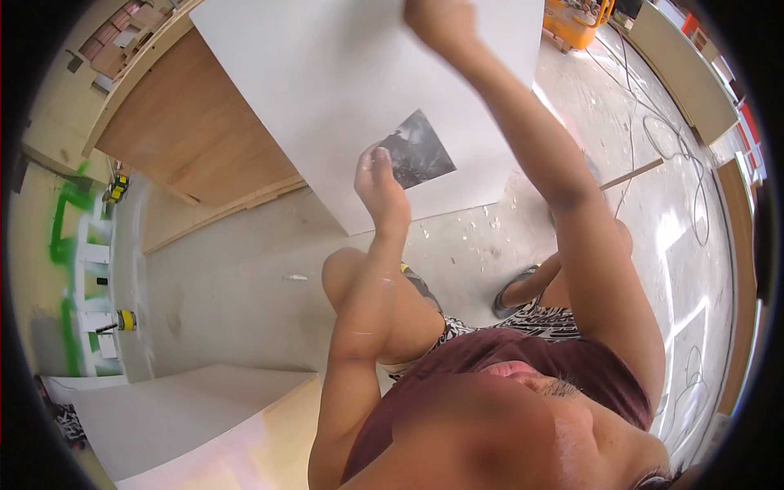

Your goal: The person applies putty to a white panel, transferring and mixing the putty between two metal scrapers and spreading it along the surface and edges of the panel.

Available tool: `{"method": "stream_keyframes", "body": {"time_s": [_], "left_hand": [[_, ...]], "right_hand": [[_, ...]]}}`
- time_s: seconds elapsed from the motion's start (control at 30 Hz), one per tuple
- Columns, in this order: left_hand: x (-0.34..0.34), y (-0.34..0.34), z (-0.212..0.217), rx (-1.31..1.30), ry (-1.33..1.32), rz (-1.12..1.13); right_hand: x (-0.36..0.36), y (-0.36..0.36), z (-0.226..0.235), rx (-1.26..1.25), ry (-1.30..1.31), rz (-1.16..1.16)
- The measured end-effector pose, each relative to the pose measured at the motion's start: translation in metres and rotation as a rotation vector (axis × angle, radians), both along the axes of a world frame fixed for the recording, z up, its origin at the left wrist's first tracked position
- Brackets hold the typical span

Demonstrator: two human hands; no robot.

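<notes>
Holds one dark square sheet (423,151) by its left edge in left hand (380,184), with fingers narrowed. Cannot tell the finger state of right hand (441,20), blurred at the top. Has the sheet over one white board (327,73), inside its near edge. Has open grey floor (237,278) left of left knee (341,269). Counts two yellow-and-black things (125,320) far left, one orange machine (571,31) upper right

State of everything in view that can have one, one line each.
Dark square sheet: roughly flat, whitish marks.
Left hand: apparently gripping the sheet's left side.
Right hand: curled, blurred; contents unclear.
White panel: unbroken where visible.
Floor: flecked with white scraps.
Orange machine: running or off, unclear.
Cable: loosely looped on floor.
</notes>
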State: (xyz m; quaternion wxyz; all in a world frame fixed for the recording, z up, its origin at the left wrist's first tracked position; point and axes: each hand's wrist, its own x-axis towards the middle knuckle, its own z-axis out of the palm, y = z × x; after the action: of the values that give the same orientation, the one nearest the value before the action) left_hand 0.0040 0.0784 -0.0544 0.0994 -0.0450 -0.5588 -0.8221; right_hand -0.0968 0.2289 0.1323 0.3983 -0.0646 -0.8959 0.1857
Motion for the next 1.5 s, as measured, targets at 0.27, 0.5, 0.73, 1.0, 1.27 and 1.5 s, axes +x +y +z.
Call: {"method": "stream_keyframes", "body": {"time_s": [0.27, 0.5, 0.73, 1.0, 1.27, 1.5], "left_hand": [[-0.007, -0.006, 0.003, 0.38, -0.194, -0.016], [-0.008, 0.011, 0.003, 0.348, -0.141, -0.073], [-0.017, -0.008, 0.001, 0.465, -0.25, 0.059], [-0.016, -0.014, 0.008, 0.392, -0.182, 0.055], [-0.004, -0.011, 0.024, 0.343, -0.077, 0.15], [0.01, 0.004, 0.016, -0.523, 0.108, 0.051]], "right_hand": [[-0.026, 0.102, 0.049, -0.176, 0.306, -0.306], [-0.052, -0.009, 0.009, 0.369, 0.33, -0.114], [0.009, -0.052, -0.047, 0.2, -0.201, 0.318], [0.106, -0.014, -0.127, -0.563, -0.457, 0.726], [0.123, 0.024, -0.143, -1.273, -0.181, 0.663], [0.114, 0.02, -0.157, -1.34, -0.109, 0.573]]}}
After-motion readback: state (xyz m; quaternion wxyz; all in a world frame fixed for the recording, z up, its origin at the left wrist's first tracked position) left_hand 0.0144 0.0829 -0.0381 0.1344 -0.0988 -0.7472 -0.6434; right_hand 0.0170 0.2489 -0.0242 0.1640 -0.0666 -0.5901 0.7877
